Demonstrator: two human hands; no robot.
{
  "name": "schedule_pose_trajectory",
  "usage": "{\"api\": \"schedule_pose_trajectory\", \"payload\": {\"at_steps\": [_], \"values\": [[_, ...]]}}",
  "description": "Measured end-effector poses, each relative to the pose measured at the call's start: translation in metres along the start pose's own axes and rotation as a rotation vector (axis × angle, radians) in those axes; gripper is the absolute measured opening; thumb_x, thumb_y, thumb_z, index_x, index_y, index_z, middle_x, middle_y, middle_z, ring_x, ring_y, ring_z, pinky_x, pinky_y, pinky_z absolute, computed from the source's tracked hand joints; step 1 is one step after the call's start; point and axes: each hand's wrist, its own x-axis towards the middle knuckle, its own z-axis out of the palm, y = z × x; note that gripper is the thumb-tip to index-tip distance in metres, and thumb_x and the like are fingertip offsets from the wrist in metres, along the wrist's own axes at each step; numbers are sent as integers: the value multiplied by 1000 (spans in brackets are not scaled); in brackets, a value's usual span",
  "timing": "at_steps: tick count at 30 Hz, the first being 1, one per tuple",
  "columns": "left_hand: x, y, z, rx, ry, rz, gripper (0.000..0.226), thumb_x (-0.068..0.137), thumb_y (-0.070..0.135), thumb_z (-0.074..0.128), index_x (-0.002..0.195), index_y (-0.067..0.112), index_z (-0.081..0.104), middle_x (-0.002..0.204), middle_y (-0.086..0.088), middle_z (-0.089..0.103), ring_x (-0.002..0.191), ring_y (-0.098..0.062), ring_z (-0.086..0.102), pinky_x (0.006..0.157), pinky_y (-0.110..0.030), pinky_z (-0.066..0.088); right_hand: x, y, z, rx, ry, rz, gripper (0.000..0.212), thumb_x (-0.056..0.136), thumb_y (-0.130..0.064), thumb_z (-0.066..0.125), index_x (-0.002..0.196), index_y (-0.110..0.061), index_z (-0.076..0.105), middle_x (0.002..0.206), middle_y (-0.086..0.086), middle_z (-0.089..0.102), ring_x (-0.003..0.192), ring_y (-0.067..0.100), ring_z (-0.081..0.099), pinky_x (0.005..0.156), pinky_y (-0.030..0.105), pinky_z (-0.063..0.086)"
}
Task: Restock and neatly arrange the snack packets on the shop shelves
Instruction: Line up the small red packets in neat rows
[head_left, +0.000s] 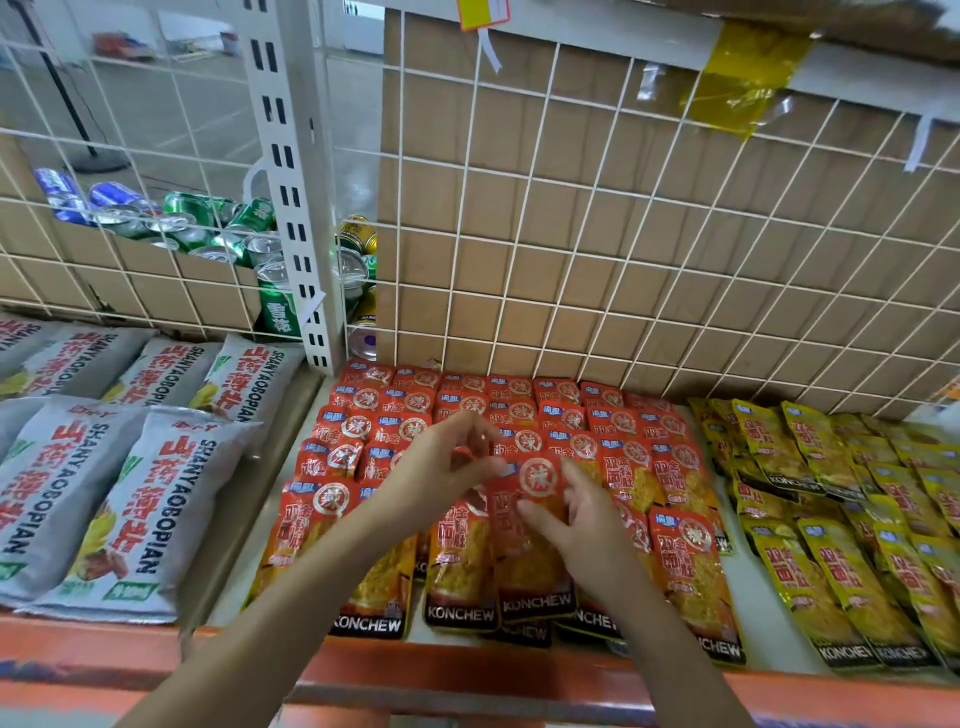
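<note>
**Progress on the snack shelf: red section nearly filled**

We are looking down at a shelf whose red packets are lying in overlapping rows, shingled from the wire grid at the back to the orange front lip. We are judging this section as mostly stocked. The front row is sitting unevenly, with lower edges stepping out of line, so squaring up is what is remaining.

The right hand is gripping the held packet by its right edge, thumb lying across the front, over the middle of the front row. The left hand is hovering at that packet's upper left corner with fingers bent; we are not able to tell whether it is pinching the corner.

The packets are flat, rectangular pouches of glossy film, creasing and catching the light. Yellow packets of the same shape are filling the right side in slanting rows. Grey pillow bags, puffed and duller in finish, are filling the left. Drink cans are showing behind the grid.
</note>
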Motion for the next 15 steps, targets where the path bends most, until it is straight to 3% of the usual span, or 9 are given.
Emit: {"api": "schedule_pose_trajectory", "payload": {"at_steps": [2,4,6,7,11,13,15], "values": [[0,-7,-3,253,56,50,16,87,16,63,94,27,55,85,9,56,74,-3,56,64,-12,42,-1,1,-10,-29,84,18,57,81,-31,67,131,-19,41,118,-9,57,106,8,57,96,32,47],[-3,-14,-10,544,-9,56,31,84,32,66,112,25,56,107,13,55,100,-5,50,82,-8,37,-4,4,-23,-90,161,25,57,84,-23,64,134,-26,36,118,-15,45,106,3,46,95,22,35],[-11,-20,-11,770,-181,15,62,80,51,60,135,30,41,138,12,39,130,-10,31,111,-26,23,-5,11,-32,-178,231,12,67,84,-23,65,141,-24,30,131,-7,43,117,8,40,99,25,30],[-15,-21,-9,836,-253,12,74,77,61,53,141,32,31,146,14,28,137,-9,19,115,-32,11,-5,14,-33,-214,247,11,70,84,-24,66,143,-23,28,139,-3,41,125,13,40,102,27,29],[-33,-39,3,939,-325,124,108,53,88,21,147,37,6,155,17,-1,134,1,-15,104,-29,-22,-4,25,-32,-381,277,-5,66,84,-28,66,141,-20,34,145,1,39,132,19,38,106,33,31],[-39,-55,4,970,-284,161,107,57,91,18,147,37,5,155,17,-6,134,0,-19,103,-27,-26,-3,29,-32,-437,289,-27,62,85,-29,65,139,-18,38,142,3,40,129,19,40,105,34,33],[-44,-64,2,947,-213,207,102,62,91,11,147,36,11,155,16,-1,140,-6,-12,110,-30,-21,-2,32,-32,-493,284,-35,59,86,-30,63,138,-16,40,141,3,39,130,19,37,105,33,32]]}}
